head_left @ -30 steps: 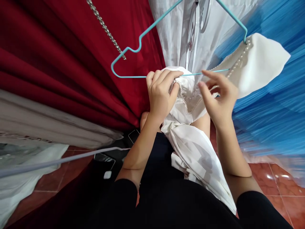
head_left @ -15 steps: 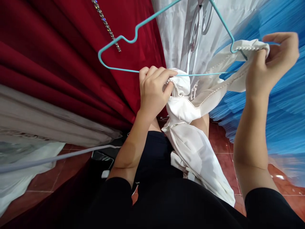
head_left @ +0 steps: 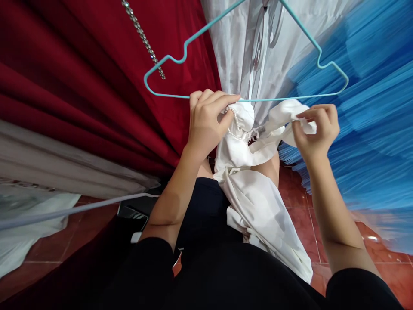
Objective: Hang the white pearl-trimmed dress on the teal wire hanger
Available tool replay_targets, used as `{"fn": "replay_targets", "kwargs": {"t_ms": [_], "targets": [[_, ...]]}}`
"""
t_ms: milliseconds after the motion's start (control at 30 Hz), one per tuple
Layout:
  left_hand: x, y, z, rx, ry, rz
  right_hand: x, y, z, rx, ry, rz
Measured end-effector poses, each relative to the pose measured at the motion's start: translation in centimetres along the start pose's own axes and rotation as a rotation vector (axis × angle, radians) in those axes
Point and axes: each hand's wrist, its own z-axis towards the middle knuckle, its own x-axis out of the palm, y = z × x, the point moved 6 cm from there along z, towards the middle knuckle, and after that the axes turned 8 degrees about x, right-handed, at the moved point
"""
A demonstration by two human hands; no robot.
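A light-blue wire hanger (head_left: 274,99) hangs in front of me, its whole right end bare. My left hand (head_left: 209,118) grips the hanger's bottom bar together with the pearl-edged top of a white dress (head_left: 264,198). Below the bar at the right, my right hand (head_left: 318,129) pinches another part of the dress's white fabric between thumb and fingers. The rest of the dress hangs down over my legs, with thin white laces near its middle.
Dark red fabric (head_left: 106,86) with a beaded strand (head_left: 142,36) hangs at the left. White fabric (head_left: 230,51) is behind the hanger, blue tulle (head_left: 380,129) at the right. A pale pole (head_left: 80,209) crosses low left above the red tiled floor (head_left: 297,189).
My right hand has moved left and down with the dress fabric, which has come off the hanger's right end. My left hand keeps its grip in nearly the same place.
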Motion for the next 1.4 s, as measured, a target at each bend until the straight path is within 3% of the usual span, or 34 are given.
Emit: {"fn": "replay_targets", "kwargs": {"t_ms": [67, 233, 367, 467, 533, 633, 700, 800, 900, 1000, 1133, 1233, 1400], "targets": [[0.0, -0.2, 0.0, -0.003, 0.005, 0.007, 0.8, 2.4, -0.7, -0.045, 0.021, -0.005], [-0.5, -0.7, -0.3, 0.01, -0.009, 0.032, 4.2, 4.6, -0.3, 0.11, 0.203, 0.097], [-0.5, -0.9, -0.7, 0.077, -0.019, 0.055, 5.1, 4.3, -0.5, 0.187, 0.158, 0.184], [-0.8, -0.3, -2.4, 0.131, -0.179, 0.058, 4.7, 3.7, -0.3, 0.207, 0.088, 0.242], [-1.7, 1.0, -4.2, 0.125, -0.385, 0.019, 4.2, 3.4, 0.0, 0.207, 0.051, 0.264], [-3.4, 5.1, -6.8, -0.036, -0.621, -0.071, 4.0, 3.3, 0.3, 0.196, 0.051, 0.275], [-4.8, 8.3, -7.3, -0.121, -0.691, -0.105, 4.0, 3.3, 0.4, 0.19, 0.069, 0.283], [-7.6, 11.8, -5.8, -0.032, -0.778, -0.095, 4.1, 3.3, 0.6, 0.198, 0.078, 0.305], [-9.5, 14.5, -2.8, -0.003, -0.733, -0.03, 4.0, 3.2, 0.9, 0.204, 0.076, 0.341], [-10.1, 15.7, -0.7, -0.076, -0.642, 0.033, 3.9, 3.2, 1.2, 0.216, 0.09, 0.379], [-9.9, 14.4, -0.3, -0.218, -0.549, 0.031, 3.5, 3.5, 1.7, 0.21, 0.142, 0.406], [-10.2, 12.6, -0.8, -0.287, -0.55, 0.016, 3.0, 3.7, 2.0, 0.207, 0.189, 0.403], [-10.9, 11.7, -0.7, -0.231, -0.558, 0.04, 2.3, 3.8, 2.5, 0.228, 0.259, 0.425]]}}
